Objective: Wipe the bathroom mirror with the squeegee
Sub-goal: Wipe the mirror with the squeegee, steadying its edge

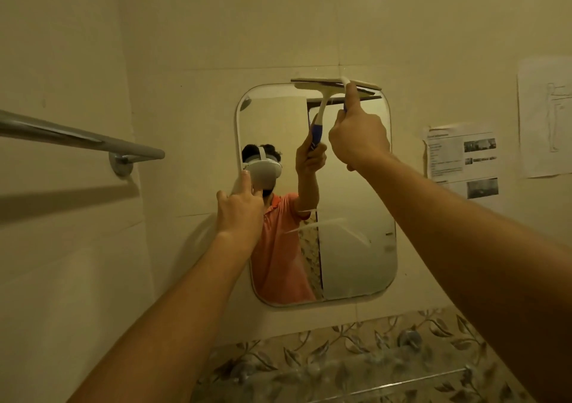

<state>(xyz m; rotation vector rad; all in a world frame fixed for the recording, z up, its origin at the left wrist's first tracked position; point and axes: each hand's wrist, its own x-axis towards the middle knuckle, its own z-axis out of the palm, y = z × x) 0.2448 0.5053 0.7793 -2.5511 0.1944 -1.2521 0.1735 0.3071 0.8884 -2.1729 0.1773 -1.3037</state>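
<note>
Both forearms reach up and forward from the bottom of the head view, the right one largest and closest.

Right hand (359, 136): closed around the handle of the squeegee (334, 84), seen from the back. The handle's blue grip shows only in the reflection.

Squeegee: blade lies nearly level across the top right of the mirror (356, 201), sitting on the upper rim and partly over the wall tile above it. It spans roughly the right half of the glass.

Left hand (240, 210): at the mirror's left rim, fingers curled, one digit extended upward along the edge. I cannot tell whether it pinches the rim or only braces against it.

Mirror surface: a pale slanted streak (325, 226) runs across the lower middle.

Surroundings: towel bar (77, 138) on the left wall, papers (461, 158) stuck to the right wall, glass shelf (340, 374) below.

Step, as judged: the start of a downward pull on the right side.

Risks:
- The blade straddles the rim, so it may skip as it drops onto the glass and leave the top strip unwiped.
- Uneven pressure from a one-handed grip could lift one end and leave lines.
- A later pass on the left would meet the left hand.
- Runoff may drip onto the shelf.
</note>
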